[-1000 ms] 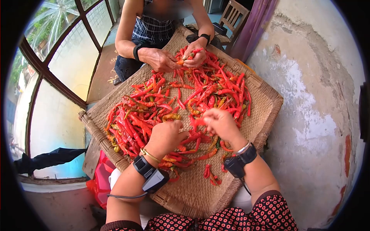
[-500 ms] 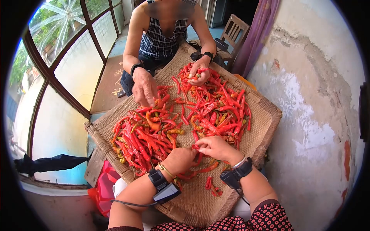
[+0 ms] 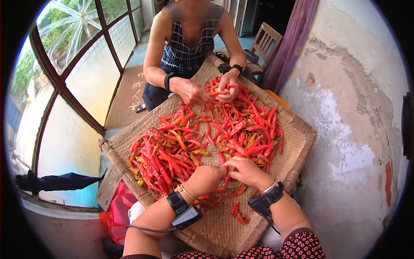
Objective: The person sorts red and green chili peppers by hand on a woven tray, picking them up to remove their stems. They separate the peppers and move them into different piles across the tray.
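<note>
Red chili peppers (image 3: 161, 162) lie heaped on a woven tray (image 3: 228, 235), with a second pile of chili peppers (image 3: 248, 125) to the right. Over the near middle, my left hand (image 3: 206, 179) and my right hand (image 3: 248, 171) meet with fingers closed in a pinch. Between their fingertips shows part of a red chili pepper (image 3: 225, 183); its ends are partly hidden by the fingers. Just below, several loose chili peppers (image 3: 239, 214) rest on the weave.
Across the tray a person's two hands (image 3: 194, 90) hold a reddish pepper. Paned windows (image 3: 92, 80) stand on the left, with a dark umbrella (image 3: 60, 182) and pink bag (image 3: 120, 209). A worn wall (image 3: 345, 108) rises on the right; a wooden chair (image 3: 265, 43) is behind.
The other person's left-side hand has moved from the left pile to meet their other hand at the far pile. My hands have shifted slightly but stay together.
</note>
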Demonstrator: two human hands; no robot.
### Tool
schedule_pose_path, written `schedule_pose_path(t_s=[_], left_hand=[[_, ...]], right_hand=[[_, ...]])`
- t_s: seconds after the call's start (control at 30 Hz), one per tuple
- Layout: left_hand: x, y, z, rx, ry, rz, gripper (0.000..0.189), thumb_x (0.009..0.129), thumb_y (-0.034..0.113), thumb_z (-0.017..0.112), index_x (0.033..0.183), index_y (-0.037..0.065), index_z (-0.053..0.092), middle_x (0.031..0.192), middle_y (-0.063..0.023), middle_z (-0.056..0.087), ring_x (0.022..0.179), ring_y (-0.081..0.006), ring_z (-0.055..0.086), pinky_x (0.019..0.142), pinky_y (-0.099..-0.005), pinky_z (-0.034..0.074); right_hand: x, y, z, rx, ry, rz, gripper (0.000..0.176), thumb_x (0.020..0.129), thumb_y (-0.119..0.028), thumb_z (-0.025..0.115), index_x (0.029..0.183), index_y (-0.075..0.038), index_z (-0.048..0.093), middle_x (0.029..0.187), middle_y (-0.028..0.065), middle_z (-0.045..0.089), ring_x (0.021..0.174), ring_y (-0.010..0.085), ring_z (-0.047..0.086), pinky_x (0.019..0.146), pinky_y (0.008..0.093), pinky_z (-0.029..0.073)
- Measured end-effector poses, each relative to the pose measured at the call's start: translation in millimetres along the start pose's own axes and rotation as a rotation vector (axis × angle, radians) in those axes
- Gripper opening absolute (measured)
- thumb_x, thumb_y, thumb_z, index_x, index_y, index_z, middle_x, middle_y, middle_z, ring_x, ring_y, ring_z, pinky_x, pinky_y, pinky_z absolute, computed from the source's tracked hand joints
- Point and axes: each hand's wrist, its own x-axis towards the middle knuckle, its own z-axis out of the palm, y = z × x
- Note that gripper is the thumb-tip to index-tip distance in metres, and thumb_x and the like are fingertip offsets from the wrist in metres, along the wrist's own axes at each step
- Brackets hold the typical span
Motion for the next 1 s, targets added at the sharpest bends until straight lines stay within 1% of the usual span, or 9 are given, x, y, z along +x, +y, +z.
schedule_pose_path(t_s=[0.17, 0.3, 0.33, 0.43, 0.57, 0.7, 0.73, 0.83, 1.0], left_hand=[[-1, 0, -12, -0.154, 0.106, 0.081, 0.011, 0.080, 0.019, 0.057, 0.081, 0.009, 0.058, 0.067, -0.0125, 0.060, 0.065, -0.0303, 0.061, 0.056, -0.0407, 0.048], [-3, -2, -20, -0.301, 0.098, 0.069, 0.007, 0.075, 0.016, 0.061, 0.079, 0.010, 0.060, 0.067, -0.0121, 0.059, 0.064, -0.0302, 0.061, 0.057, -0.0391, 0.048], [-2, -6, -19, -0.306, 0.170, 0.142, 0.006, 0.073, 0.009, 0.063, 0.078, 0.008, 0.060, 0.064, -0.0102, 0.059, 0.059, -0.0272, 0.059, 0.056, -0.0333, 0.047], [-5, -8, -27, -0.373, 0.101, 0.058, 0.009, 0.072, 0.003, 0.064, 0.080, 0.005, 0.059, 0.068, -0.0095, 0.060, 0.063, -0.0204, 0.061, 0.059, -0.0287, 0.047], [-6, -6, -31, -0.525, 0.043, 0.046, 0.011, 0.072, 0.000, 0.064, 0.081, 0.002, 0.059, 0.070, -0.0082, 0.061, 0.065, -0.0165, 0.061, 0.060, -0.0269, 0.047], [-6, -3, -35, -0.579, 0.001, 0.051, 0.012, 0.073, 0.000, 0.064, 0.083, 0.002, 0.059, 0.069, -0.0078, 0.058, 0.063, -0.0143, 0.058, 0.061, -0.0259, 0.047], [-6, -2, -37, -0.494, 0.076, 0.034, 0.012, 0.072, 0.001, 0.064, 0.083, 0.003, 0.059, 0.069, -0.0088, 0.057, 0.063, -0.0165, 0.058, 0.060, -0.0272, 0.047], [-8, -8, -35, -0.270, 0.254, 0.009, 0.011, 0.073, 0.007, 0.063, 0.083, 0.004, 0.060, 0.070, -0.0119, 0.058, 0.064, -0.0255, 0.060, 0.059, -0.0340, 0.047], [-13, -5, -33, 0.092, -0.045, -0.195, 0.019, 0.075, 0.024, 0.062, 0.082, 0.006, 0.060, 0.077, -0.0131, 0.061, 0.072, -0.0309, 0.061, 0.063, -0.0405, 0.048]], right_hand=[[0, 1, -9, 0.224, -0.089, 0.060, 0.030, 0.079, -0.016, 0.063, 0.107, -0.005, 0.059, 0.096, 0.0132, 0.057, 0.091, 0.0271, 0.058, 0.079, 0.0345, 0.047], [-3, 6, -7, 0.495, -0.189, 0.062, 0.028, 0.079, -0.007, 0.064, 0.105, 0.000, 0.058, 0.114, 0.0087, 0.047, 0.096, 0.0156, 0.056, 0.082, 0.0279, 0.047], [-1, 6, -12, 0.332, -0.251, 0.053, 0.028, 0.079, -0.006, 0.063, 0.106, 0.001, 0.058, 0.108, 0.0075, 0.050, 0.095, 0.0149, 0.056, 0.081, 0.0274, 0.047], [-2, -9, -23, 0.475, -0.354, 0.231, 0.030, 0.078, -0.005, 0.061, 0.107, 0.000, 0.057, 0.100, 0.0054, 0.059, 0.094, 0.0131, 0.056, 0.083, 0.0286, 0.046], [-2, -7, -15, 0.601, -0.362, 0.211, 0.033, 0.080, -0.006, 0.061, 0.112, 0.001, 0.054, 0.101, 0.0046, 0.060, 0.094, 0.0125, 0.055, 0.086, 0.0293, 0.043], [-3, -9, -20, 0.687, -0.429, 0.327, 0.024, 0.082, -0.008, 0.060, 0.103, 0.002, 0.056, 0.090, 0.0032, 0.061, 0.082, 0.0094, 0.056, 0.075, 0.0255, 0.046], [-4, -4, -14, 0.715, -0.360, 0.294, 0.019, 0.081, -0.010, 0.058, 0.096, 0.001, 0.059, 0.079, 0.0029, 0.061, 0.069, 0.0081, 0.058, 0.065, 0.0246, 0.048], [-2, -14, -24, 0.527, -0.293, 0.410, 0.017, 0.081, -0.009, 0.058, 0.093, 0.001, 0.059, 0.074, 0.0021, 0.061, 0.064, 0.0084, 0.058, 0.061, 0.0245, 0.048], [6, -9, -31, 0.699, 0.044, 0.442, 0.023, 0.084, -0.012, 0.058, 0.102, 0.002, 0.056, 0.079, 0.0027, 0.061, 0.066, 0.0079, 0.059, 0.053, 0.0214, 0.046]])
